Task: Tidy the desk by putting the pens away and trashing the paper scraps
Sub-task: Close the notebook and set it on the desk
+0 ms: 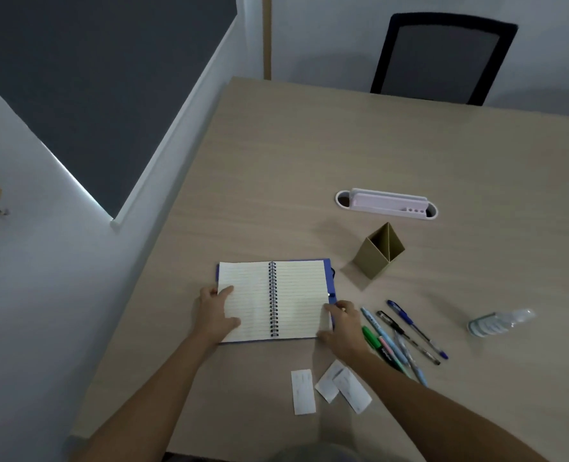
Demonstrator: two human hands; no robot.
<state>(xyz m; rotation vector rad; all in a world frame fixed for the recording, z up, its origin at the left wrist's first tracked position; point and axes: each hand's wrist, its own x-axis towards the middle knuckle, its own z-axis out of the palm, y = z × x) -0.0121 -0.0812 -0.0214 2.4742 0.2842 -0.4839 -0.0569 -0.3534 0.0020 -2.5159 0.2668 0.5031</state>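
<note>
An open spiral notebook (pixel 293 295) with lined pages lies on the wooden desk (pixel 309 161). My left hand (pixel 214 315) grips its left edge, thumb on the page. My right hand (pixel 343 323) holds the right edge of the notebook, fingers curled around the page and blue cover. Several pens (pixel 406 335) lie loose on the desk right of my right hand, among them blue, black, green and pastel ones. A tan pen holder (pixel 378 251) with two compartments stands behind them. Three white paper scraps (pixel 329 388) lie near the front edge, between my forearms.
A clear plastic bottle (pixel 499 321) lies on its side at the right. A white cable grommet with a pale pink insert (pixel 388 203) sits in the desk further back. A black mesh chair (pixel 443 58) stands behind the desk. The wall and window are to the left.
</note>
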